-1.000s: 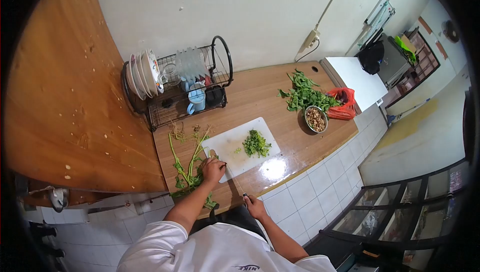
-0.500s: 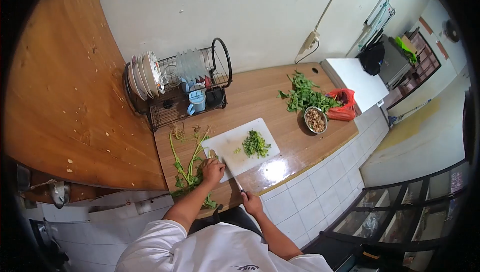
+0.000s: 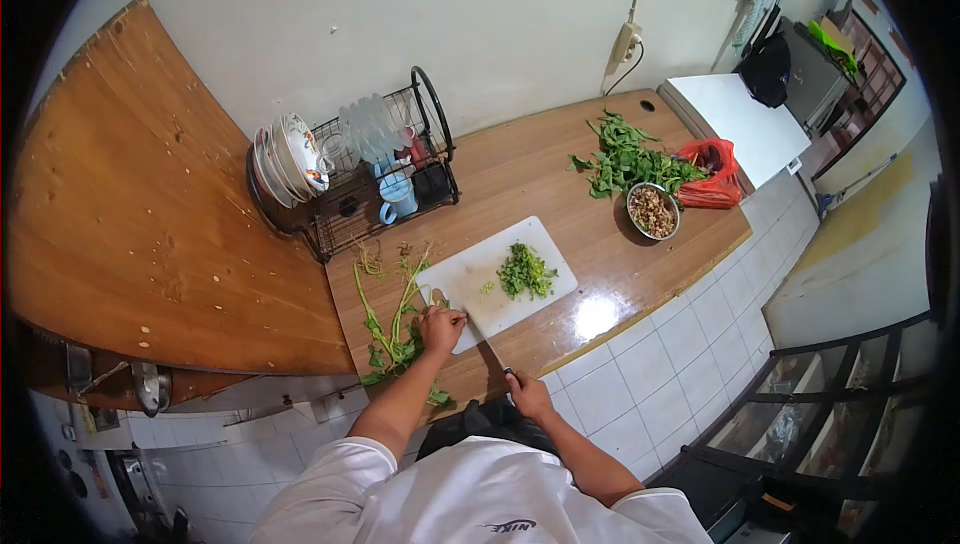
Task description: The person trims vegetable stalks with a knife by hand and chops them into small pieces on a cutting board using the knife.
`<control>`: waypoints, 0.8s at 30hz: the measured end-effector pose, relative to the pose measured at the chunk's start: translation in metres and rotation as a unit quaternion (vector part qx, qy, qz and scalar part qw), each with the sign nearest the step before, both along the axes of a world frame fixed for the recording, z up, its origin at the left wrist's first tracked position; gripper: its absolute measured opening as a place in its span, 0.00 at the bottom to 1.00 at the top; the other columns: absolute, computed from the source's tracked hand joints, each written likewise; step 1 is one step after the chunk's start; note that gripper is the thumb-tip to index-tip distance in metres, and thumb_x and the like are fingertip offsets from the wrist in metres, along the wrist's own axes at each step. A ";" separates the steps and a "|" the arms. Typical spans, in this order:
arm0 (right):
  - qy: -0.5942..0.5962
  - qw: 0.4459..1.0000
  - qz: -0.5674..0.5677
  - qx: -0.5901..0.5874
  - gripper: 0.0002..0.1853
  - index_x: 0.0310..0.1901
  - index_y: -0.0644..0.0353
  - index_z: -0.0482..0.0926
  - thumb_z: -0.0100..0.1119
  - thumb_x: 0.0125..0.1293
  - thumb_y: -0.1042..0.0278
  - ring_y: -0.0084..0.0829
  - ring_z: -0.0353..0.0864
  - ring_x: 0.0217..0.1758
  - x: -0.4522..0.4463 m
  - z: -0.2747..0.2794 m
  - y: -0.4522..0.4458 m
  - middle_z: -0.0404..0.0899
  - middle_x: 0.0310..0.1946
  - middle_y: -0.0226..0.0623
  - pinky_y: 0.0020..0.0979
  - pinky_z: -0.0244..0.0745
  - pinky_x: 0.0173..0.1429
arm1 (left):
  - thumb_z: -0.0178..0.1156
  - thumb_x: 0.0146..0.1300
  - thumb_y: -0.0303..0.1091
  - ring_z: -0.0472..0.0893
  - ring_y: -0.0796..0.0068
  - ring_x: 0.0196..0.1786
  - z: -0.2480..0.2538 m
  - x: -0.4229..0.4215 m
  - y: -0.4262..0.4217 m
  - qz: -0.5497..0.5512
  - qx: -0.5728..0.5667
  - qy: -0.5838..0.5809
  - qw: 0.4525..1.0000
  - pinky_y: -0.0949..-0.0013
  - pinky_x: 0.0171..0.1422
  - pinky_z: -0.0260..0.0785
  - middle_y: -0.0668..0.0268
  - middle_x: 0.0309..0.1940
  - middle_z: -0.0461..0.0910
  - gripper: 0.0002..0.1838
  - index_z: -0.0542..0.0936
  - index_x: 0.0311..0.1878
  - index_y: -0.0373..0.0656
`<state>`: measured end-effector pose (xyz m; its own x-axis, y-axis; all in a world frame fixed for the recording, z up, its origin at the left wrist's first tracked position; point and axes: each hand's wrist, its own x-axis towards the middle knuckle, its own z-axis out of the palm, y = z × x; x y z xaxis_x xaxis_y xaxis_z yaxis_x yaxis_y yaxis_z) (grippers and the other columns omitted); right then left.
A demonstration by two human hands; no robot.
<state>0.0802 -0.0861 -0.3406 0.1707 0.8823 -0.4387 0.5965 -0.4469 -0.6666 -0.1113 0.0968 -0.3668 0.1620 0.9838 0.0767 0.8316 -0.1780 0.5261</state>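
Observation:
A white cutting board (image 3: pixel 455 279) lies on the wooden table, with a pile of chopped greens (image 3: pixel 526 272) on it and a few small bits beside the pile. My left hand (image 3: pixel 441 328) is closed at the board's near left corner, gripping green stems that its fingers mostly hide. In my right hand (image 3: pixel 528 396) is the handle of a knife (image 3: pixel 490 346), below the board's near edge. Its blade points up and left toward the board, close to my left fingers. Long leafy stalks (image 3: pixel 370 316) with roots lie left of the board, and leaves (image 3: pixel 392 359) spread beside my left wrist.
A dish rack (image 3: pixel 350 206) with plates, glasses and a blue mug (image 3: pixel 397 198) stands at the back left. A metal bowl (image 3: pixel 653 212) of brown chopped pieces, leafy greens (image 3: pixel 625 159) and a red plastic bag (image 3: pixel 712 176) sit at the right. A wooden panel (image 3: pixel 180 214) borders the left.
The camera view has turned slightly, so the table contents sit a little differently in frame. Both hands stay by the board's near side, still holding stems and knife.

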 end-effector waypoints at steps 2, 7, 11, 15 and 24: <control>-0.010 1.000 0.005 -0.009 0.25 0.45 0.60 0.82 0.47 0.75 0.43 0.62 0.82 0.45 0.000 0.002 0.004 0.83 0.37 0.59 0.53 0.76 0.50 | 0.73 0.54 0.40 0.78 0.67 0.50 0.005 0.002 -0.001 0.005 -0.011 0.017 1.000 0.56 0.60 0.62 0.74 0.35 0.86 0.04 0.91 0.34 0.58; -0.029 1.000 -0.011 0.002 0.27 0.47 0.60 0.82 0.47 0.75 0.42 0.62 0.82 0.46 -0.009 0.007 0.017 0.83 0.38 0.60 0.54 0.76 0.51 | 0.74 0.52 0.43 0.79 0.66 0.50 -0.001 0.002 0.003 0.002 -0.022 0.039 0.999 0.53 0.61 0.64 0.75 0.36 0.87 0.06 0.91 0.34 0.59; -0.018 0.997 -0.071 0.022 0.27 0.47 0.62 0.82 0.48 0.75 0.42 0.62 0.82 0.46 -0.012 -0.004 0.018 0.83 0.39 0.60 0.54 0.76 0.51 | 0.75 0.52 0.44 0.79 0.67 0.49 0.010 0.003 0.008 -0.013 -0.050 0.035 0.998 0.55 0.58 0.64 0.75 0.32 0.87 0.06 0.91 0.33 0.60; 0.039 0.998 -0.041 0.010 0.27 0.47 0.62 0.83 0.49 0.75 0.42 0.62 0.82 0.46 -0.005 -0.012 0.009 0.83 0.39 0.61 0.53 0.77 0.52 | 0.75 0.53 0.45 0.78 0.68 0.49 0.010 -0.001 0.011 -0.004 -0.069 0.048 0.996 0.56 0.58 0.62 0.75 0.29 0.87 0.06 0.91 0.33 0.60; -0.002 1.000 -0.024 0.012 0.28 0.47 0.61 0.82 0.47 0.75 0.40 0.62 0.82 0.47 -0.006 -0.004 0.020 0.83 0.40 0.60 0.52 0.77 0.53 | 0.75 0.51 0.45 0.78 0.67 0.49 0.007 -0.002 0.009 -0.007 -0.062 0.051 0.997 0.54 0.57 0.61 0.75 0.31 0.87 0.06 0.91 0.32 0.59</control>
